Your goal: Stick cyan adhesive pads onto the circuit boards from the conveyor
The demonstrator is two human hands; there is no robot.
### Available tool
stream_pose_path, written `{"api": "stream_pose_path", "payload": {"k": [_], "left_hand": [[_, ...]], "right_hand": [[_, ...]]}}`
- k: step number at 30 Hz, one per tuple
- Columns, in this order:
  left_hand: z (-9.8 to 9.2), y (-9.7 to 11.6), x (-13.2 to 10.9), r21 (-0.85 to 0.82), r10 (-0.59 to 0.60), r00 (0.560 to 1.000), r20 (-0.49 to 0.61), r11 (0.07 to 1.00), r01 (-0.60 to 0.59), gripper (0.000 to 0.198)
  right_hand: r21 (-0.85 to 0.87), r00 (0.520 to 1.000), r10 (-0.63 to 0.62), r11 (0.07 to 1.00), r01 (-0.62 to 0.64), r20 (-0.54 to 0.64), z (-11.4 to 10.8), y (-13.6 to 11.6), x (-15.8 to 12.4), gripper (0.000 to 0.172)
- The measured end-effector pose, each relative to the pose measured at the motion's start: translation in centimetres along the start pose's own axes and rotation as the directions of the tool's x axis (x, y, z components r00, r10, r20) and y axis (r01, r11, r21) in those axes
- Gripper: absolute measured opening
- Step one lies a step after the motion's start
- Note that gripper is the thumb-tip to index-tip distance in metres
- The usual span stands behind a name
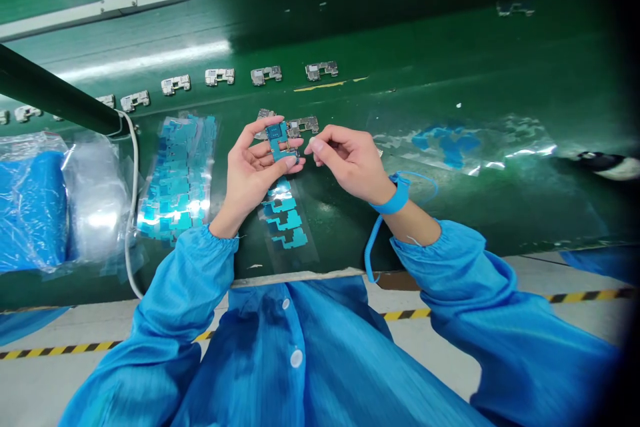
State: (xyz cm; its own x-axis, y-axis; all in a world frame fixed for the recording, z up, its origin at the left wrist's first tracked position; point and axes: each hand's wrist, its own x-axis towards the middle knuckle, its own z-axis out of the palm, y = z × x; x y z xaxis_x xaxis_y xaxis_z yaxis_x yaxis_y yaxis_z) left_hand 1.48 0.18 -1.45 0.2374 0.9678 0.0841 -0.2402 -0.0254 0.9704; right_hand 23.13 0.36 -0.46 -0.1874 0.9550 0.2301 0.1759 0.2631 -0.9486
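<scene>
One circuit board (276,135), blue-faced, grasped in left hand (253,168), thumb and fingers at its edges, above green bench (340,233). I judge it light, stiff, fragile; best held by rim, off components. Right hand (353,155) just beside, fingertips close together; I cannot tell whether they pinch anything. Left hand hides parts of board and of loose board (265,113) behind; far right of view lost in darkness.
</scene>
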Motion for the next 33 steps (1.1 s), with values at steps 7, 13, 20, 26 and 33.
{"api": "stream_pose_path", "payload": {"k": [7, 13, 20, 26, 33], "left_hand": [[0.4, 0.3, -0.2, -0.003, -0.076, 0.993, -0.094, 0.997, 0.076, 0.051], [0.5, 0.3, -0.4, 0.002, -0.079, 0.990, -0.117, 0.997, 0.080, 0.050], [0.6, 0.4, -0.3, -0.086, -0.162, 0.976, -0.148, 0.985, 0.151, 0.049], [0.8, 0.5, -0.2, -0.124, -0.239, 0.959, -0.149, 0.967, 0.222, 0.056], [-0.2, 0.8, 0.3, -0.112, -0.171, 0.969, -0.180, 0.982, 0.153, 0.052]], "right_hand": [[-0.018, 0.997, -0.008, 1.000, 0.009, 0.079, 0.8, 0.4, -0.3, 0.050], [-0.032, 0.994, -0.041, 0.998, 0.045, 0.104, 1.4, 0.7, -0.5, 0.033], [-0.047, 0.992, -0.072, 0.996, 0.077, 0.104, 1.8, 1.0, -0.6, 0.020], [0.062, 0.989, 0.057, 0.996, -0.066, 0.134, 1.7, 1.2, -0.3, 0.034], [-0.103, 0.904, 0.199, 0.961, -0.255, -0.379, -9.3, 6.0, 8.6, 0.042]]}}
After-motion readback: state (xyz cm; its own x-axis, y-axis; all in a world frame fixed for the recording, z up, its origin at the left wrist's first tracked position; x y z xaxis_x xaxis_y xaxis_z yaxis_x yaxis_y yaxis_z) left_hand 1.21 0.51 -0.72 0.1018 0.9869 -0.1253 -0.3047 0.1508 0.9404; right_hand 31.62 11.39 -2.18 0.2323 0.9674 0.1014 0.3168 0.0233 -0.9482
